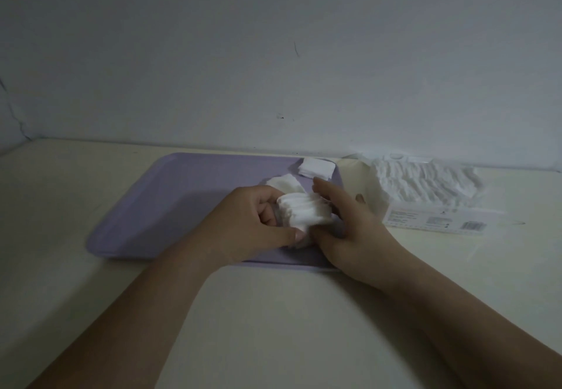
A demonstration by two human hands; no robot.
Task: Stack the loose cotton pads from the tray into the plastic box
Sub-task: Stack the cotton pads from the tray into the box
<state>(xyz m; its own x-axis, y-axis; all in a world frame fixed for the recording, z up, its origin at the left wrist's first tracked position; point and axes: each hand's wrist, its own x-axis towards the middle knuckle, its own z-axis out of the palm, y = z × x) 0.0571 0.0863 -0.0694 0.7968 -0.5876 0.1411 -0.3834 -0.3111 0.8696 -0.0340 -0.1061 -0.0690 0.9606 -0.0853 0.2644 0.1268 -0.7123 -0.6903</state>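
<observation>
Cotton pads point(304, 214), gathered into a fanned bundle standing on edge, are held between both hands above the near right part of the tray.

1. Table point(273, 312): a pale surface. Two bare forearms cross it from the near edge and converge toward the tray.
2. Left grip point(252, 224): a bare hand, closed on the left end of the bundle. The thumb lies along the near side and the fingers are curled behind.
3. Right grip point(349, 224): a bare hand, closed on the right end of the bundle. The thumb is at the near lower corner and the fingers wrap the far side.
4. Tray point(182, 200): lilac, rectangular, flat on the table. Its left portion is in the shadow of the arms.
5. Small heap point(286, 183): loose white pads lying on the tray just behind the left grip.
6. Flat stack point(316, 167): square white pads in the far right corner of the tray, apart from the heap.
7. Plastic box point(431, 215): clear, on the table just right of the tray, with a printed label and barcode on its near face. A row of white pads point(425, 183) stands inside with uneven top edges.
8. Wall point(273, 54): plain grey-white, rising directly behind the table.
</observation>
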